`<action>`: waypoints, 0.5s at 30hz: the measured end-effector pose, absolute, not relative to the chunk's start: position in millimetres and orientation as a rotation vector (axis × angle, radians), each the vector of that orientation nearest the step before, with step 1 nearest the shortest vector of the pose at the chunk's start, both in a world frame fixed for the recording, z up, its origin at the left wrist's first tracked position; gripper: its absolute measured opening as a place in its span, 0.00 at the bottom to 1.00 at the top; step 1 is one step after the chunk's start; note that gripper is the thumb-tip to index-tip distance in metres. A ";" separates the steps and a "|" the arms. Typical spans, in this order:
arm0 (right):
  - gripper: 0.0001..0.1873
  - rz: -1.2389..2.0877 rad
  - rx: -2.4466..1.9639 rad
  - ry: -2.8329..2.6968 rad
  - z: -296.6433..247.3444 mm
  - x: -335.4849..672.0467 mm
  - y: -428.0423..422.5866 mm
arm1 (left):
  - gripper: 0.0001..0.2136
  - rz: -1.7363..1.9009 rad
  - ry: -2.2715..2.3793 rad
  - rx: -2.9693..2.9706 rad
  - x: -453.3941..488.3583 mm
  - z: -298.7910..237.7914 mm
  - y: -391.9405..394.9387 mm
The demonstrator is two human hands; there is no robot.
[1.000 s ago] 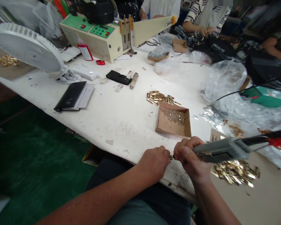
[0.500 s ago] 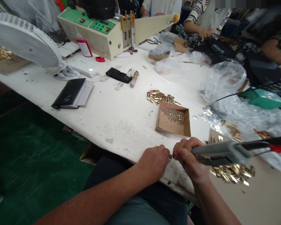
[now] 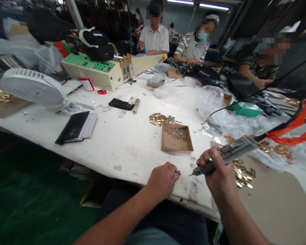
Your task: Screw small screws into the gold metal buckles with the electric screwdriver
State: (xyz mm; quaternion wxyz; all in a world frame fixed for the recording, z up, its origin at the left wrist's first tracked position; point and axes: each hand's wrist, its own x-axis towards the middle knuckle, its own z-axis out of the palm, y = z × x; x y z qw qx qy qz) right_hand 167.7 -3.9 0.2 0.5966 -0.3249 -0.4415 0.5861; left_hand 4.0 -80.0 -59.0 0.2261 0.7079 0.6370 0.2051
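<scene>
My left hand [image 3: 162, 179] rests at the table's front edge, its fingers closed on a small gold metal plate [image 3: 177, 173] that pokes out past the fingertips. My right hand [image 3: 220, 173] is wrapped round a grey electric screwdriver [image 3: 236, 149], whose thin bit points left, apart from the plate. Behind my hands sits an open cardboard box [image 3: 176, 147] holding many tiny screws. A pile of gold metal plates [image 3: 162, 119] lies just beyond the box. Another pile of gold plates [image 3: 243, 175] is to the right, partly hidden by my right hand.
A black notebook [image 3: 72, 127] and a white fan [image 3: 32, 86] stand on the left. Behind them is a cream machine [image 3: 105, 77] with green panels. Plastic bags [image 3: 210, 98] and a green box [image 3: 247, 109] lie at right. Several people sit across the table.
My right hand has drawn the screwdriver back to the right, away from the gold plate in my left hand. The head view has tilted up, showing more of the room.
</scene>
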 end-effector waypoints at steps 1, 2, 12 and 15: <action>0.16 1.350 -0.807 -0.957 3.7 175.5 -0.4 | 0.05 0.605 1.760 1.936 2.7 -58.9 -80.7; 0.18 1.357 -0.861 -0.891 5.5 183.5 3.1 | 0.05 0.643 1.762 1.921 1.5 -58.6 -81.6; 0.21 1.414 -1.160 -0.637 -33.6 232.7 2.6 | 0.05 1.129 1.739 1.603 -8.9 -44.3 -103.3; 0.22 1.291 -1.280 -0.818 -55.1 251.5 1.6 | 0.07 1.210 1.835 1.576 -28.0 -42.4 -108.1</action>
